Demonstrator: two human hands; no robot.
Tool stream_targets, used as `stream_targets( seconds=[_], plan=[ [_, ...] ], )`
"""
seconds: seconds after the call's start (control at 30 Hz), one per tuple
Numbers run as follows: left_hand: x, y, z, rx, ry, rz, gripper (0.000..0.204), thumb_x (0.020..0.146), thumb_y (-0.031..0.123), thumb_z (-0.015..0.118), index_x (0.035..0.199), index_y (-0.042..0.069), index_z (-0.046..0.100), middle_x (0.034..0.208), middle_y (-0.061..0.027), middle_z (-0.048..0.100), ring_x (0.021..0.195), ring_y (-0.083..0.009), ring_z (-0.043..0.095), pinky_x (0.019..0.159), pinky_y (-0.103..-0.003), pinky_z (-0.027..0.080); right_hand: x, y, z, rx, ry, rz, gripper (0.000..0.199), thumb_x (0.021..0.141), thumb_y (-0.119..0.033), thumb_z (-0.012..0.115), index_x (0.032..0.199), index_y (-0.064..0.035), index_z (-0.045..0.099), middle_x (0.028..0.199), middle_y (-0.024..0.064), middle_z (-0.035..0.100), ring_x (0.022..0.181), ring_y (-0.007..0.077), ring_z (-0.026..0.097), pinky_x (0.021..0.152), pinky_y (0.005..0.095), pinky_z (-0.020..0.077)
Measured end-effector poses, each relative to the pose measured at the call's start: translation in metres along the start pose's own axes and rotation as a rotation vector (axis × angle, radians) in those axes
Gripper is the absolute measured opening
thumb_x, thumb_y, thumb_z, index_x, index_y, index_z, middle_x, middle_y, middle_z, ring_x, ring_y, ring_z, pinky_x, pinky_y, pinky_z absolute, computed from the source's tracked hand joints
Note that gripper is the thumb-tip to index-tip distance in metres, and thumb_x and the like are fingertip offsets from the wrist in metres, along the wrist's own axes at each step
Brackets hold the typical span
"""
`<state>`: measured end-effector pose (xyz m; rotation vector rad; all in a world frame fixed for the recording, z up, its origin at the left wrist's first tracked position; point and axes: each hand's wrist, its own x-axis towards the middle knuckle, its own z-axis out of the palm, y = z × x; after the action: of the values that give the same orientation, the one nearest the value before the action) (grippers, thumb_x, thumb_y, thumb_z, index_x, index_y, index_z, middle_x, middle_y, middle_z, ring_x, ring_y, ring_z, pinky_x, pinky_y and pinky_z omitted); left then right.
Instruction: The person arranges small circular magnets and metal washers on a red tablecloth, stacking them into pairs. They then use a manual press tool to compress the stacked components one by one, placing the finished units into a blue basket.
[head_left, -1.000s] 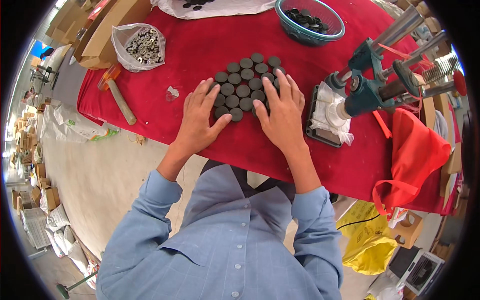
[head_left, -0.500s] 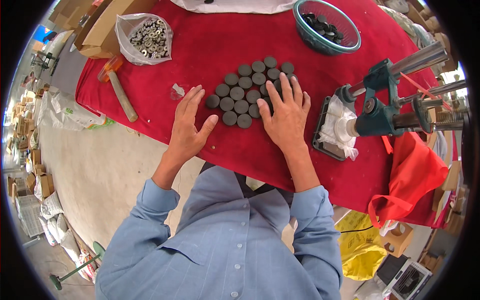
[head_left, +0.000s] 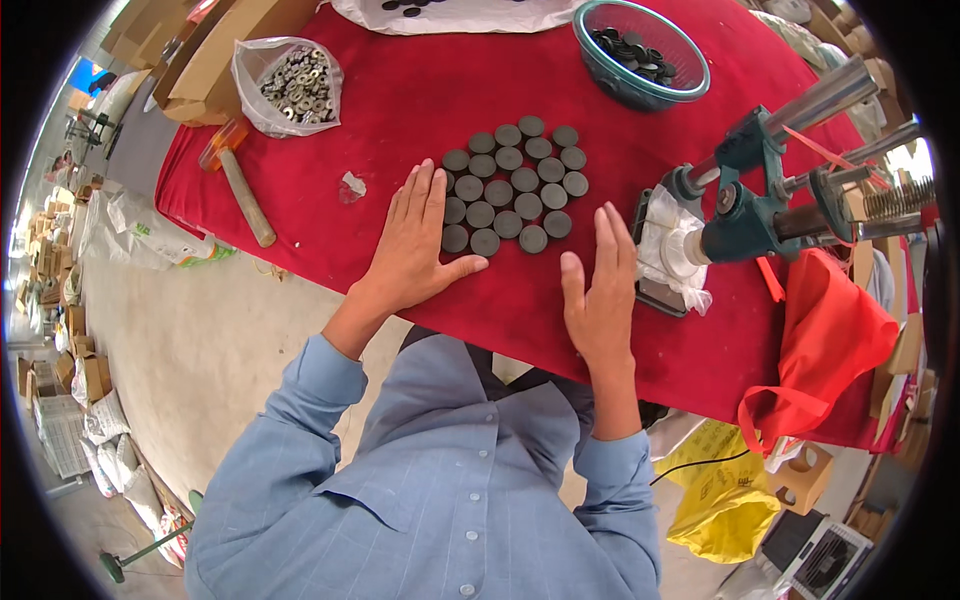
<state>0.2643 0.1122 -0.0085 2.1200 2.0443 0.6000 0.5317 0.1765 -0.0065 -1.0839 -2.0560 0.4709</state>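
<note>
The left hand (head_left: pixel 417 245) lies flat and unclenched on the red tablecloth (head_left: pixel 420 100), fingers touching the left edge of the cluster of dark discs (head_left: pixel 514 183). The right hand (head_left: pixel 601 290) is flat and empty, just below and right of the cluster, apart from it. A teal press (head_left: pixel 752 205) stands right of that hand. A hammer (head_left: pixel 240 185) lies well left of the left hand.

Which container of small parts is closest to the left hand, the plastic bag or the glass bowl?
The clear plastic bag of silvery washers, at the table's far left. It sits on the left hand's side; the teal glass bowl of dark discs stands far right.
</note>
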Motion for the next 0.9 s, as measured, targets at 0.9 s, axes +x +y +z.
stream_targets(
  seconds=[0.9],
  plan=[
    [0.016,0.021,0.01,0.041,0.033,-0.025,0.138,0.07,0.064,0.091,0.165,-0.006,0.022,0.173,-0.0314,0.019,0.154,-0.0491,0.034,0.126,-0.056,0.032,-0.024,0.001,0.001,0.153,-0.004,0.054,0.063,0.089,0.0,0.07,0.148,0.0048,0.051,0.15,0.0248,0.056,0.132,0.0415,0.057,0.111,0.0502,0.0479]
  ],
)
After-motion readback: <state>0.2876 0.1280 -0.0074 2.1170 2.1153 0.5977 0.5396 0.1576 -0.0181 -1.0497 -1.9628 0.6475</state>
